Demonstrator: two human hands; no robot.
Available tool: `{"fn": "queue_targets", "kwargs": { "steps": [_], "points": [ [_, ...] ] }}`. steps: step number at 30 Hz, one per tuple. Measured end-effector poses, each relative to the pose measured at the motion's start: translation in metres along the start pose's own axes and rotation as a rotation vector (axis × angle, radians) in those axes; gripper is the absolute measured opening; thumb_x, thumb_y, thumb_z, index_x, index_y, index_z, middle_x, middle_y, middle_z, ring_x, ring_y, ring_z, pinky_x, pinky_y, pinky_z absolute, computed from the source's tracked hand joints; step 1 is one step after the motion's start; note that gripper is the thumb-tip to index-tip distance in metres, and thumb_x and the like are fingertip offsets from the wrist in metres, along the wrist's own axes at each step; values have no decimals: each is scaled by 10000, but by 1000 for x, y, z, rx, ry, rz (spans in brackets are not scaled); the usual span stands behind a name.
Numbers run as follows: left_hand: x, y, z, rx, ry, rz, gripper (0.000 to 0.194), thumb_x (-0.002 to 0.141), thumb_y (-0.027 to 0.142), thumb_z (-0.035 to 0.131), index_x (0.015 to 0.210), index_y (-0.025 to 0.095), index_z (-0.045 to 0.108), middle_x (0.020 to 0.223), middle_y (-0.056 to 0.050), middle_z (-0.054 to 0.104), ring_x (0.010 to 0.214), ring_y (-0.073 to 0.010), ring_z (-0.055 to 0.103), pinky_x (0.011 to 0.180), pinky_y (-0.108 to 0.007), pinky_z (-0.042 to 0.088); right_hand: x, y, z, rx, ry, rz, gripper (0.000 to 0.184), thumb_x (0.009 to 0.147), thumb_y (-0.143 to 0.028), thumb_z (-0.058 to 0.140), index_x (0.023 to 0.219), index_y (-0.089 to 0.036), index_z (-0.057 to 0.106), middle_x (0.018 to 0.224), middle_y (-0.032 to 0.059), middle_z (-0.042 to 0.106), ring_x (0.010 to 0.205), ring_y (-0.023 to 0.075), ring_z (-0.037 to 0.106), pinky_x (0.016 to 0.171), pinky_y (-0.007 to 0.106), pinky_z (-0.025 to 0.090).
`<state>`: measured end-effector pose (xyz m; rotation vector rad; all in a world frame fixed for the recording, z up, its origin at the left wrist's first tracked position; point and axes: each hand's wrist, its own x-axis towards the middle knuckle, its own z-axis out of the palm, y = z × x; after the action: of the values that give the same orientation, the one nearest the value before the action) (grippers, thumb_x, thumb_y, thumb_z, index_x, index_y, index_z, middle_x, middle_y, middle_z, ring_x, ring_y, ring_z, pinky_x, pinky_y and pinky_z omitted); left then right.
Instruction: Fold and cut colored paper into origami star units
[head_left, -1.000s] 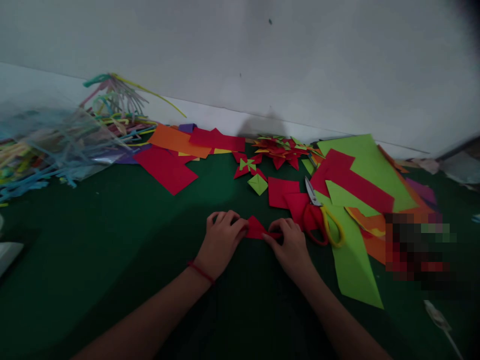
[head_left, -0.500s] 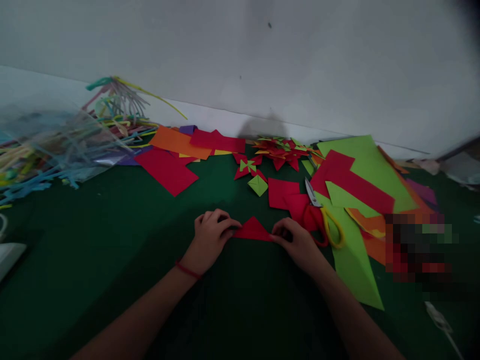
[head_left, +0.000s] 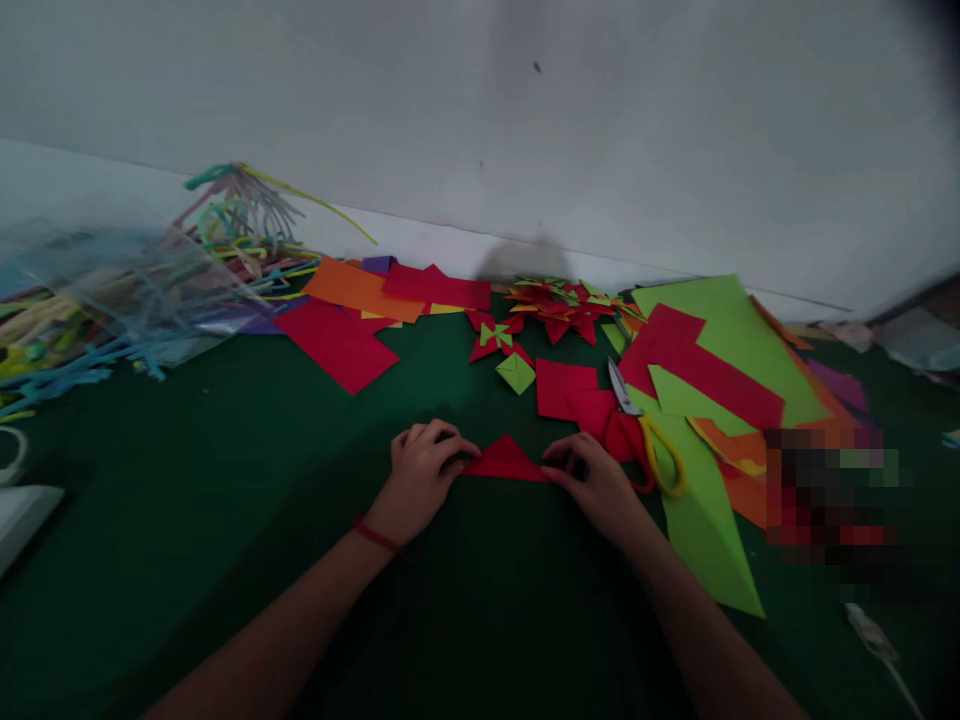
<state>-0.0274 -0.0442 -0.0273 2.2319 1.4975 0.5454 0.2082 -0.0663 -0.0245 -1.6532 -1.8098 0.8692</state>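
Note:
A red paper folded into a flat triangle (head_left: pixel 505 460) lies on the dark green table (head_left: pixel 225 470). My left hand (head_left: pixel 424 475), with a red string at the wrist, has its curled fingers pressing the triangle's left corner. The right corner is pinched down by my right hand (head_left: pixel 596 485). Both hands rest on the table surface.
Scissors with yellow and red handles (head_left: pixel 649 440) lie just right of my right hand on red and green sheets (head_left: pixel 712 370). Folded red-and-green paper pieces (head_left: pixel 559 305) are heaped by the wall. More red and orange sheets (head_left: pixel 337 340) and a bag of coloured strips (head_left: pixel 112 300) lie at left.
The red paper has been spread from a small bunched fold into a wider flat triangle. My hands moved apart to its two corners, then stayed still.

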Motion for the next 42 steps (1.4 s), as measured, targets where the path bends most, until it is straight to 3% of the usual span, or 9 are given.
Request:
{"fn": "queue_targets", "kwargs": {
  "steps": [6,14,18,22,26,31,36,38,42],
  "points": [
    [-1,-3,1,-11,20,43,271,806,97,474,867,300,642,954,-3,557,922,-193,487,827,-402,313,-1,2,-1,-31,-15,-19,70,780,-250,552,793,-207,606,805,16,538,675,144,534,587,277,437],
    [-5,9,-2,-39,165,105,210,837,165,473,1019,230,556,1036,-34,538,1015,-184,483,886,-361,323,-2,-6,3,-112,286,-105,104,823,-258,508,834,-195,590,885,51,541,778,177,540,658,305,445],
    [-8,15,-3,0,146,199,176,845,179,472,983,231,568,1068,-39,523,1029,-186,469,893,-367,320,-5,-11,3,-144,366,-150,112,829,-265,500,855,-203,589,885,53,541,811,187,541,691,320,454],
    [-8,13,0,32,38,241,140,835,186,488,934,220,581,1037,-44,532,965,-191,490,842,-363,370,-10,-17,7,-130,293,-174,134,845,-265,476,875,-216,596,863,50,569,788,182,562,690,323,473],
    [-6,10,5,3,-32,205,202,830,177,492,1022,214,545,960,-36,563,891,-184,513,789,-344,420,-14,-18,15,-69,177,-116,134,849,-286,474,887,-229,589,820,30,614,739,171,595,673,326,494],
    [-8,13,9,-209,38,133,184,821,144,485,986,209,534,942,-26,575,874,-161,552,778,-311,452,-14,-18,24,222,114,59,162,843,-378,460,885,-226,497,763,21,627,664,170,626,535,293,534],
    [-9,28,14,-420,22,18,120,768,205,573,872,207,513,827,13,590,762,-138,568,682,-271,469,-8,-22,33,526,132,98,231,783,-384,551,815,-236,377,700,-18,553,665,169,629,559,291,549],
    [-9,32,16,-428,3,4,115,759,235,587,841,207,510,801,17,584,745,-142,557,671,-281,461,-6,-21,36,562,150,72,221,785,-355,552,791,-241,363,669,-38,515,609,151,613,563,286,537],
    [-7,29,18,-561,178,-106,235,750,295,598,933,197,487,846,-8,556,743,-140,553,687,-297,471,-5,-21,36,513,111,31,161,809,-319,510,819,-242,369,706,-24,536,631,148,594,583,283,509]
  ]
}}
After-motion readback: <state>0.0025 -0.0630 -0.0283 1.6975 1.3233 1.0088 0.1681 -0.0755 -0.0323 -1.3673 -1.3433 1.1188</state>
